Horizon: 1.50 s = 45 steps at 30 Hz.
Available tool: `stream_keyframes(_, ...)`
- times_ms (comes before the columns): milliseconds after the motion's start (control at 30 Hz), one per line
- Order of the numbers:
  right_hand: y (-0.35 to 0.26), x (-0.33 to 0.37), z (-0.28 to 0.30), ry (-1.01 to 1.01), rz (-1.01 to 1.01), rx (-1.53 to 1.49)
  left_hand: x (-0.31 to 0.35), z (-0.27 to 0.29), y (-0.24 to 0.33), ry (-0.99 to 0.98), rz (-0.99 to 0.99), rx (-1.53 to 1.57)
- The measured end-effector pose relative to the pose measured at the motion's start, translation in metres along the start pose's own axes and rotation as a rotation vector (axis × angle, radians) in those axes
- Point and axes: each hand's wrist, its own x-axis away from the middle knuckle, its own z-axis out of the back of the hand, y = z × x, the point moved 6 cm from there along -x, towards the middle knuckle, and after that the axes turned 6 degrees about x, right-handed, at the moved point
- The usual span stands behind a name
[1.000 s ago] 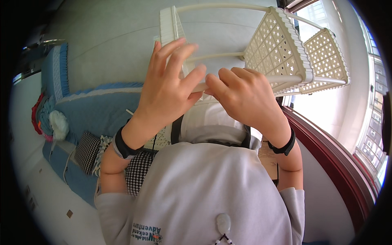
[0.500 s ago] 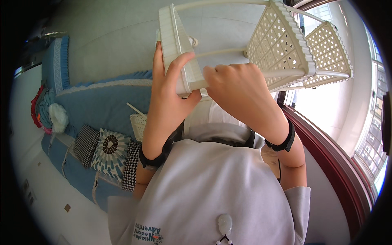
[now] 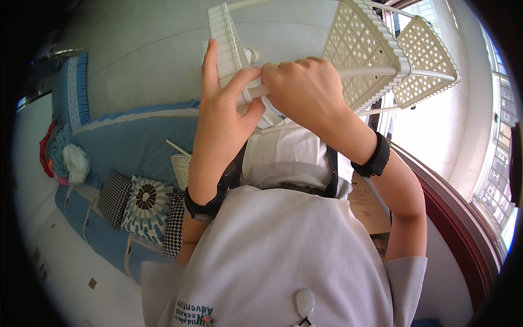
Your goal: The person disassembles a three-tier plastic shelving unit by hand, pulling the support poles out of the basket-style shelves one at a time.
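A cream plastic shelf rack lies on its side across the upper part of the view. Its left end shelf stands edge-on, with ribbed sides. My left hand grips this shelf near its lower corner, one finger stretched along its edge and the thumb below. My right hand is wrapped round a cream pole, close to where it meets that corner; the joint itself is partly covered by my fingers. Farther right along the poles are a middle shelf and an outer shelf, both pierced with star-shaped holes.
A blue-covered sofa at left carries patterned cushions, a small white perforated basket and a heap of cloths. Pale floor lies beyond. A dark red window frame runs along the right.
Both hands and the rack have shifted slightly up and left. My right wrist has turned and its elbow has swung outward. Both hands keep their hold.
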Motion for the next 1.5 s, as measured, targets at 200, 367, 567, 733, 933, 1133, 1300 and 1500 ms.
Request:
stream_keyframes(200, 0.005, 0.011, 0.005, 0.180, 0.041, 0.037, 0.003, -0.004, 0.008, -0.016, 0.000, 0.019)
stream_keyframes(367, 0.014, 0.028, 0.014, 0.198, 0.032, -0.003, 0.014, -0.013, 0.029, 0.036, -0.038, -0.050)
stream_keyframes(567, 0.016, 0.035, 0.020, 0.263, 0.076, 0.075, 0.018, -0.021, 0.040, -0.031, 0.018, 0.007)
stream_keyframes(733, 0.033, 0.052, 0.031, 0.389, 0.098, 0.036, 0.023, -0.036, 0.065, 0.016, -0.147, -0.109)
stream_keyframes(933, 0.023, 0.042, 0.021, 0.440, 0.125, 0.090, 0.015, -0.028, 0.051, -0.041, -0.138, -0.040)
stream_keyframes(1133, 0.025, 0.045, 0.023, 0.453, 0.161, 0.057, 0.016, -0.027, 0.055, -0.071, -0.173, -0.100)
stream_keyframes(1300, 0.026, 0.045, 0.022, 0.458, 0.190, 0.025, 0.018, -0.027, 0.054, -0.085, -0.177, -0.169)
stream_keyframes(1500, 0.023, 0.050, 0.025, 0.341, 0.256, -0.033, 0.026, -0.026, 0.051, -0.056, -0.208, -0.130)
